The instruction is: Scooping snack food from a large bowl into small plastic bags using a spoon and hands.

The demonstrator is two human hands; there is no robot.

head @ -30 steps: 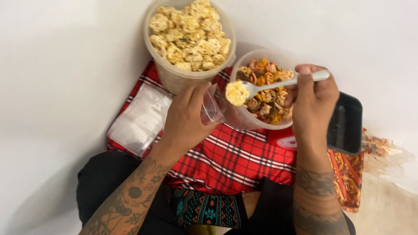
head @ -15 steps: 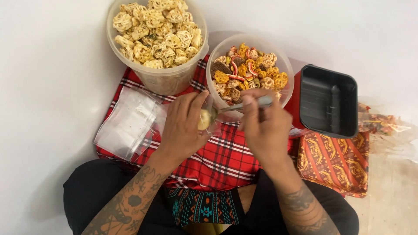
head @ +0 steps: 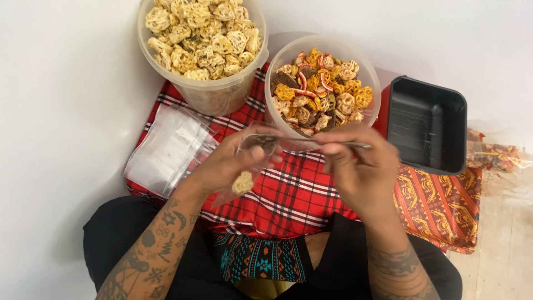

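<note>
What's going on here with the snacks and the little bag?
A seated person is bagging snacks over a red plaid cloth. The left hand holds a small clear plastic bag with one pale round cracker inside. The right hand holds a metal spoon at the bag's mouth. Behind stand a clear tub of pale crackers and a clear tub of mixed coloured snacks, with an empty black plastic tray and a stack of spare clear bags alongside.

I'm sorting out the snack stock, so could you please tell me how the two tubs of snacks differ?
The left tub holds one kind of snack, all pale yellow lattice rounds; the right tub holds a mix of orange, brown, red-striped and yellow pieces. The left tub looks wider and is heaped to the rim, while the right tub's mix sits slightly below its rim. Both are round, clear plastic, lidless, and stand at the far edge of the red plaid cloth.
</note>
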